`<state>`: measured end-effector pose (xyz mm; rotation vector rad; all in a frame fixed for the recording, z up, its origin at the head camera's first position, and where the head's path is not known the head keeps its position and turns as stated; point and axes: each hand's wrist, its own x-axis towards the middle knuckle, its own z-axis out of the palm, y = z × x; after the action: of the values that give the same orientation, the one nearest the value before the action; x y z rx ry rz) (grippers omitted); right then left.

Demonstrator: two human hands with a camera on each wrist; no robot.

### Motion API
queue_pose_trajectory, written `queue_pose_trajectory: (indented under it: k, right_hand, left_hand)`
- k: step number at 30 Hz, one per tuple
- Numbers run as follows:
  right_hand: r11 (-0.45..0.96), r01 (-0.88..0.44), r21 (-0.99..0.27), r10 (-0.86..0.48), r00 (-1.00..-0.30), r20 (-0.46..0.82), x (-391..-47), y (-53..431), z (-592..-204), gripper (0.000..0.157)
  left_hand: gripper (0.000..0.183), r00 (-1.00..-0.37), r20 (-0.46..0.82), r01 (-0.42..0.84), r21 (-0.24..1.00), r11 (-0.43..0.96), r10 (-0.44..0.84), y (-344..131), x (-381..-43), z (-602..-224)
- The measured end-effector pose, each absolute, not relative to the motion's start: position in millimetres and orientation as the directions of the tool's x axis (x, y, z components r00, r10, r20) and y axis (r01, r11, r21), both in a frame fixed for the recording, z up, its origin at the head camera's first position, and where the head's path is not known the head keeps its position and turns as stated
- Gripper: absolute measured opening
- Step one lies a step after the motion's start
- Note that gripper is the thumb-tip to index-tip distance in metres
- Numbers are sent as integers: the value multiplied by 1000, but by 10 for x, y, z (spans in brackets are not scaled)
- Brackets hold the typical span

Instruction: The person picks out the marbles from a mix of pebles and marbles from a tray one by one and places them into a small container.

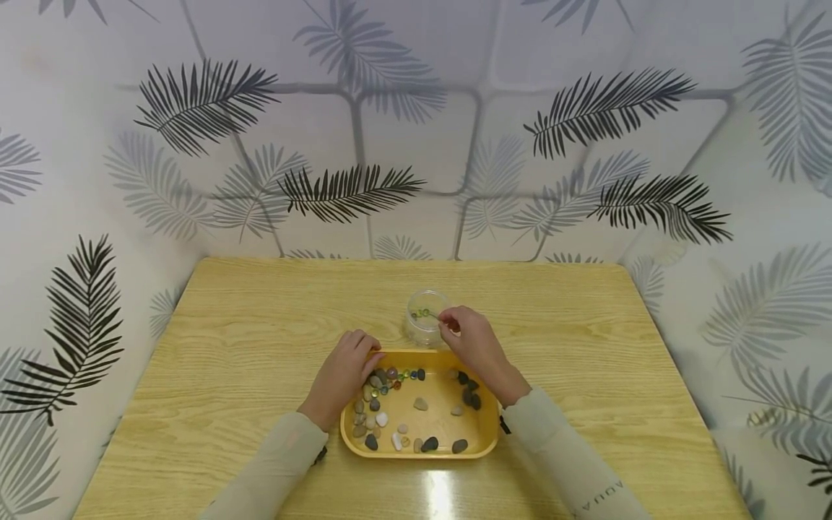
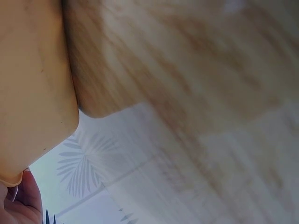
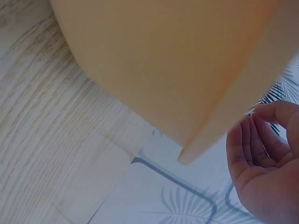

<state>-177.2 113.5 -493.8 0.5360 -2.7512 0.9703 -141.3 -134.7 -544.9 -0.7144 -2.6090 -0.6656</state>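
Observation:
My left hand (image 1: 344, 368) grips the upper-left rim of the yellow tray (image 1: 490, 440), thumb on the inner side. In the left wrist view the fingers (image 2: 29, 196) show at the tray's edge. Over the right rim of a clear round container (image 1: 427, 338), my right hand (image 1: 474, 347) pinches a thin, dark, stick-like tool (image 1: 434, 315). The tool's kind is too small to make out. Green marbles (image 1: 421, 313) show in the container by its end. In the right wrist view the right hand (image 3: 266, 163) has curled fingers, their tips partly behind the tray.
Inside the tray, grey stones (image 1: 375, 406), a white stone (image 1: 381, 419) and coloured marbles (image 1: 384, 391) line the left side. Dark stones (image 1: 471, 399) lie at the right. The wooden table (image 1: 552, 310) meets a leaf-patterned backdrop (image 1: 416, 144) behind the container.

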Motion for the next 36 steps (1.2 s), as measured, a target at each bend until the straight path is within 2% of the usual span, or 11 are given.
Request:
queue_pose_trajectory:
  k: [16,30,36]
  right_hand:
    - [722,-353,-595,-290,-935,202,-1598,1075,-5010,9]
    - [686,-418,-595,-373,-905,206,-1449,960,-5070,8]
    - [712,-396,-580,-404,-906,124,-1425,909,-5121,10]
  left_hand:
    - [12,-813,443,545,348,763,378,-1356,-1403,-5453]
    - [11,-815,444,541,348,766,373,-1354,-1425,-5470]
    - [11,-814,447,540,347,767,370,-1351,-1423,-5469]
